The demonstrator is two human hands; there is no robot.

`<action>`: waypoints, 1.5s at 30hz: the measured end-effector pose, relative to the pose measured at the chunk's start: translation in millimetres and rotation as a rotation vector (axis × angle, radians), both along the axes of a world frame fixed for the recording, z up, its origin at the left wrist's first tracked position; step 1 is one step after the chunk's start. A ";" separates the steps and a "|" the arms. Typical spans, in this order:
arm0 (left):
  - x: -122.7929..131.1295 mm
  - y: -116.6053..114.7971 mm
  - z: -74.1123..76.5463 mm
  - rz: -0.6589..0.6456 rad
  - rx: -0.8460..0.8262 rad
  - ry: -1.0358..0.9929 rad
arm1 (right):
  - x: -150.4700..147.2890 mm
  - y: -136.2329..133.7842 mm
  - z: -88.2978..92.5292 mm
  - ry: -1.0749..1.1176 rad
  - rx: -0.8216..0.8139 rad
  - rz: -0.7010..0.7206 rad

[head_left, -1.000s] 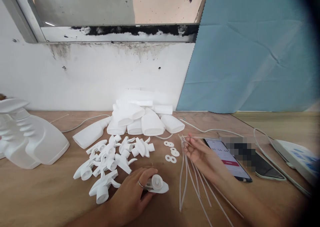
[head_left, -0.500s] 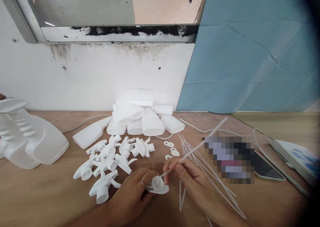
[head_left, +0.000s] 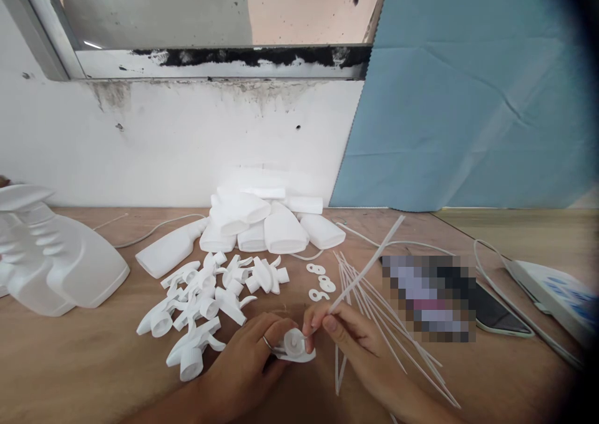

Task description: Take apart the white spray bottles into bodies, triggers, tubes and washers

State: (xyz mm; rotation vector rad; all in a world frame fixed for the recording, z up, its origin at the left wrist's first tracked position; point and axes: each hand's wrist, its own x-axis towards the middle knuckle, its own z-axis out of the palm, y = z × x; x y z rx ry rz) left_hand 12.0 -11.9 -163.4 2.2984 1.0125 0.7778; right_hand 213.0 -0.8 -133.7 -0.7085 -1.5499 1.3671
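Observation:
My left hand [head_left: 255,352], with a ring on one finger, holds a white spray head [head_left: 296,344], its round collar facing up. My right hand [head_left: 350,337] pinches a thin white tube [head_left: 367,267] that slants up and to the right. Its fingertips touch the collar's right side, and they hide the tube's lower end. Several white spray heads [head_left: 206,293] lie in a pile left of my hands. Small white washers [head_left: 326,284] lie beyond my right hand, and loose white tubes [head_left: 393,324] are fanned out beside and under it.
White bottles [head_left: 286,227] are heaped near the wall. Larger white bottles [head_left: 82,265] stand at the left. On the right are a pixelated item [head_left: 430,296], a dark phone [head_left: 500,312], a white device [head_left: 556,290] and cables.
My right hand has moved slightly left, closer to the spray head. The tube's upper end has swung left and its slant is steeper. My left hand has barely moved.

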 end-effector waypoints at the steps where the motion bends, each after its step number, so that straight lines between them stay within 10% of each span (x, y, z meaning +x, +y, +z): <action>1: -0.1 -0.2 -0.4 0.003 0.002 0.000 | 0.5 -0.5 -0.9 -0.017 0.012 -0.002; 26: -0.8 0.8 -3.9 -0.028 -0.016 -0.013 | -10.2 -3.1 -10.9 -0.504 0.499 -0.099; 39: -1.6 -3.5 -5.0 0.050 -0.006 -0.002 | -9.2 1.1 -28.2 -0.325 0.136 -0.018; 45: -31.9 19.0 34.9 0.055 0.320 0.183 | -10.5 7.8 -39.4 -0.216 -0.123 0.012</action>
